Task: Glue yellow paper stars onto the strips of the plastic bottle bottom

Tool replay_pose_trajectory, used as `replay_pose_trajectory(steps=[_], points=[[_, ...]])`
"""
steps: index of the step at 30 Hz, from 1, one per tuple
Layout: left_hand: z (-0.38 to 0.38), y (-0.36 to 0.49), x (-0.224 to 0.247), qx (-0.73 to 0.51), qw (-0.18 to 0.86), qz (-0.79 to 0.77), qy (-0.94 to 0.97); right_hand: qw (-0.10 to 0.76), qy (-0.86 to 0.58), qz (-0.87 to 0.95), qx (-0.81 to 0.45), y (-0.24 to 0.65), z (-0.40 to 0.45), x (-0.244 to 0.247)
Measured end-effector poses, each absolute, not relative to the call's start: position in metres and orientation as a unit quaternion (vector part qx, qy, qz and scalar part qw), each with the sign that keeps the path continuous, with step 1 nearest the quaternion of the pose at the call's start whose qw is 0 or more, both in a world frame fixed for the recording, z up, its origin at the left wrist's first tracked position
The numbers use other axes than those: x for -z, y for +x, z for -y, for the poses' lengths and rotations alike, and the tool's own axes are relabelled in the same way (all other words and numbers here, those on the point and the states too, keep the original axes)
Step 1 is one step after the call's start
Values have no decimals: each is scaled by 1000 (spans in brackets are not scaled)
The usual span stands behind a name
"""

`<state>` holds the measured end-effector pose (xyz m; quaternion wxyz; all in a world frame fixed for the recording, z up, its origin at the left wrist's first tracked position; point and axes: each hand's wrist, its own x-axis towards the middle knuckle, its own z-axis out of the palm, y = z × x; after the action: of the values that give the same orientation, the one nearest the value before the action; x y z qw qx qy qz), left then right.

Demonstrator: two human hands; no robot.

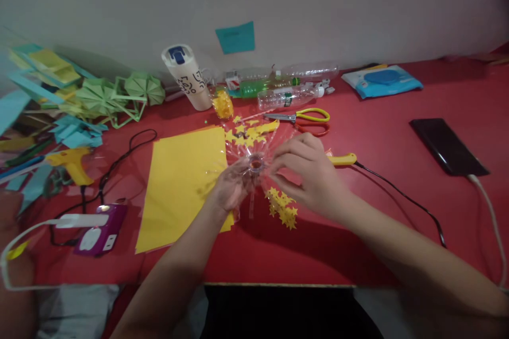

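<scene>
A clear plastic bottle top cut into thin strips (255,164) fans out above the table, its round mouth facing up at me. My left hand (233,185) is closed around its left and lower side. On the other side, my right hand (312,172) has its fingers curled in at the strips; the exact pinch is hard to make out. Yellow paper stars (282,206) lie in a cluster below the right fingers. More yellow stars (246,135) are spread behind the bottle piece. Under my left wrist is a stack of yellow paper sheets (183,185).
Behind are scissors (296,115), plastic bottles (286,97) and a white tumbler (189,79). A yellow-handled corded tool (344,159) lies right, with a phone (447,145) and wipes pack (382,80) farther off. Left are a glue gun (73,163), purple power box (101,230) and paper crafts (101,98).
</scene>
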<state>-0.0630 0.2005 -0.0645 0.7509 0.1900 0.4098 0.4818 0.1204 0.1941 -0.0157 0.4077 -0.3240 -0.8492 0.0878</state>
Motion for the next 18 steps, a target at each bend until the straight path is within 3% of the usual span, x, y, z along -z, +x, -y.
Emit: replay_pose_trajectory(steps=[4,13,18], points=[[-201,-61,64,-508,742,-406,162,377,-254,887,-79,119,-194,15],[-201,-59,62,-523,739,-400,141,352,-258,900,13,116,-196,28],[-202,-59,64,-534,721,-417,142,347,-270,898,-7,117,-196,26]])
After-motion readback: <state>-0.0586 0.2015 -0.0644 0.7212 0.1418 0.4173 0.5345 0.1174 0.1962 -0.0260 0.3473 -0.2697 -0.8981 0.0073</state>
